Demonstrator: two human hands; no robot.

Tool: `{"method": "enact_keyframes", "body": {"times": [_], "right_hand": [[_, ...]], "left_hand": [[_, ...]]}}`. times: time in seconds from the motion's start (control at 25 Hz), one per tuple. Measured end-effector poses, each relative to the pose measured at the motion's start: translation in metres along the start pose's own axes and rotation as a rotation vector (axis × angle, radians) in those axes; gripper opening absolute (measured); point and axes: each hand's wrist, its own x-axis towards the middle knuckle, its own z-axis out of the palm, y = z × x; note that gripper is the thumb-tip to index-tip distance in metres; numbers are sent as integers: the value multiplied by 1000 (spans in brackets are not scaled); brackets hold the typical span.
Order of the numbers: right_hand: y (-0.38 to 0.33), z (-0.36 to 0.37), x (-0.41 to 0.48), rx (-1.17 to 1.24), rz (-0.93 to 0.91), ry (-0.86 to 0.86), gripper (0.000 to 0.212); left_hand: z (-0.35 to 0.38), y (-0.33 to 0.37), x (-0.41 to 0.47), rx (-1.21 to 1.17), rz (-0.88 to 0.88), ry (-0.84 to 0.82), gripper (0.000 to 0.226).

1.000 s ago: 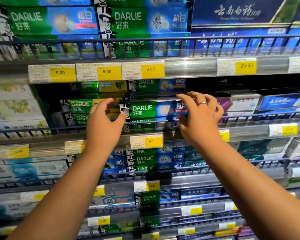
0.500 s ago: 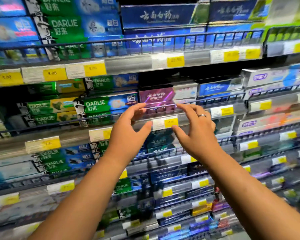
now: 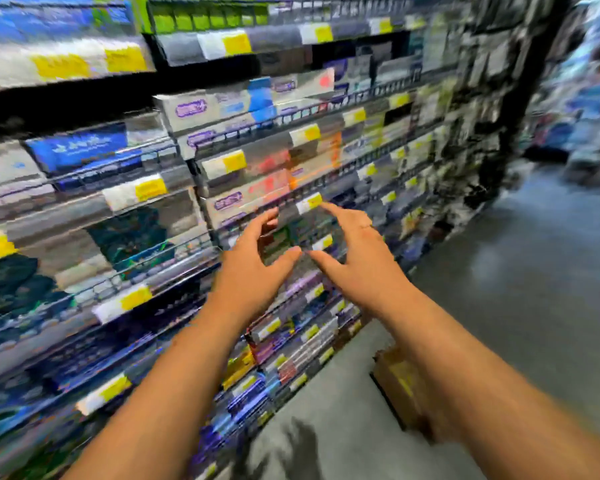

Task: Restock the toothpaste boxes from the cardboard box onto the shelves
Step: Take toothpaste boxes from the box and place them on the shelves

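Observation:
The view is heavily blurred by motion. My left hand point(image 3: 253, 268) and my right hand point(image 3: 352, 252) are both raised in front of the shelves point(image 3: 174, 183), fingers spread, thumbs nearly touching, with nothing held in either. Rows of toothpaste boxes point(image 3: 84, 147) fill the wire-fronted shelves on the left and centre. A brown cardboard box point(image 3: 399, 386) stands on the floor at the lower right, partly hidden behind my right forearm.
Yellow price tags point(image 3: 234, 41) run along the shelf edges. The grey floor point(image 3: 534, 271) of the aisle opens to the right. A dark upright post point(image 3: 520, 98) ends the shelving, with blurred goods beyond it.
The view has swung right and down, away from the green DARLIE boxes. Both hands have come off the shelf, empty and closer together. The floor and cardboard box have come into view.

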Motion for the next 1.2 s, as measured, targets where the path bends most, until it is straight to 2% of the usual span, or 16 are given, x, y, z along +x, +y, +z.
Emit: {"method": "enact_keyframes", "body": {"times": [0.28,0.6,0.96,1.08,1.2], "right_hand": [[152,-95,-33,-68,249,135,67],[308,-126,-6,-110,444,175,62],[458,-118,56,-195,534,51,62],[502,-113,74,-181,556,-20,60],[555,-104,87,-150,514,-153,57]], "left_hand": [[185,34,41,-47,88,-327,64],[347,9,129,-69,96,-530,59],[491,-45,218,-35,-24,-585,59],[522,-68,227,-32,-124,-565,59],[556,-93,223,-24,-289,-455,56]]}}
